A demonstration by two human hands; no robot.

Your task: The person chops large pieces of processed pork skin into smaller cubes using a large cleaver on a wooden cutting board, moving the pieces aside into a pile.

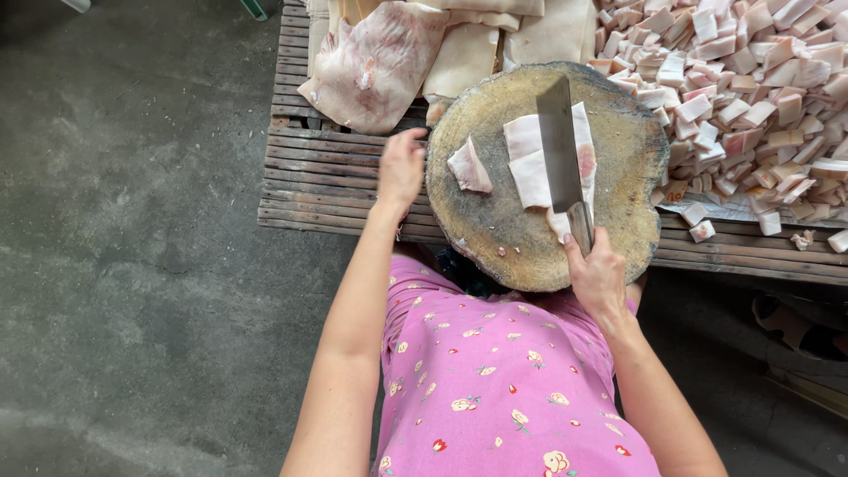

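A round wooden chopping block (618,141) lies on a slatted wooden bench (327,172). On it rest a broad slab of pale pork fat (528,163) and a smaller cut piece (469,167) to its left. My right hand (598,276) grips the handle of a cleaver (558,146), whose blade lies lengthwise across the slab. My left hand (400,168) rests at the block's left edge, fingers curled, holding nothing, a short way from the small piece.
A big heap of cut fat cubes (751,88) fills the bench to the right of the block. Large uncut skin-and-fat sheets (380,62) lie behind it. Concrete floor (132,221) spreads to the left. My pink flowered shirt (503,380) fills the lower middle.
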